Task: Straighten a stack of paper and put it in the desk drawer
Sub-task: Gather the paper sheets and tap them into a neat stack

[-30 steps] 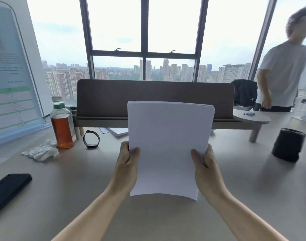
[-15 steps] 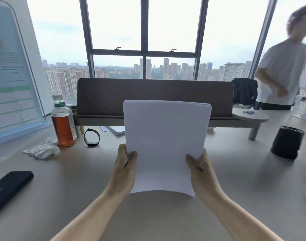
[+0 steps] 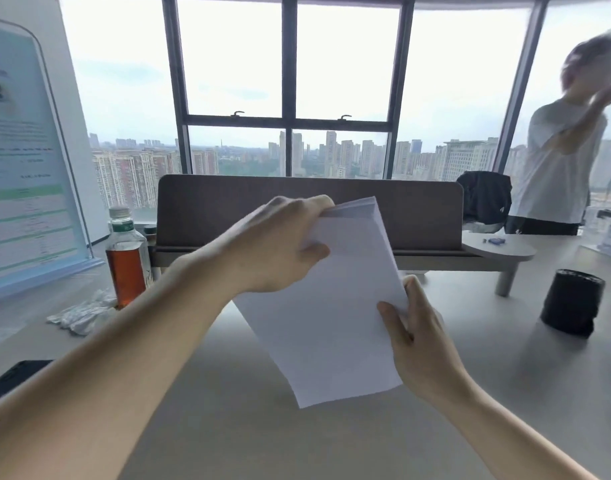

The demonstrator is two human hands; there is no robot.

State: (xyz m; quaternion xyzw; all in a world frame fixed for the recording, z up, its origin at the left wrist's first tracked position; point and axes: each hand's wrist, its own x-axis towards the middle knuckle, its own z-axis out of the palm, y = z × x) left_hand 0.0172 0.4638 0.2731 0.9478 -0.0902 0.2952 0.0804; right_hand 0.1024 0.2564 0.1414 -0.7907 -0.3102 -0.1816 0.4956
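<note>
Fingers (image 3: 318,206) of the left hand (image 3: 273,247) curled over the top corner of the stack of paper (image 3: 332,306), thumb pressed on the near face, clamped on the sheets. Fingers (image 3: 411,289) of the right hand (image 3: 422,344) wrapped round the right long edge, thumb flat on the front, likewise clamped on the sheets. Held in mid-air at the centre of the frame, above the desk (image 3: 262,427), touching nothing but the two hands.

Tilted stack: long axis running from the upper centre of the frame down toward the lower right of centre, top end leaning left, lower corner pointing down at the desk. Broad face turned toward the camera. Top edges slightly fanned, so probably not yet squared.

Possible trouble from here:
- Sheets sliding apart, with only a corner and one edge gripped and the lower end hanging free.
- A bent or creased corner if tapped down on that lower point rather than on a flat edge.
- The bottle (image 3: 127,258) at the left of the frame, close beside the left forearm, liable to be knocked by a wide swing.
- The black cup (image 3: 571,306) at the right, well apart, little risk.

No drawer anywhere in view, so likely a reach below the desk edge with one hand, leaving the stack on a weaker single grip.
</note>
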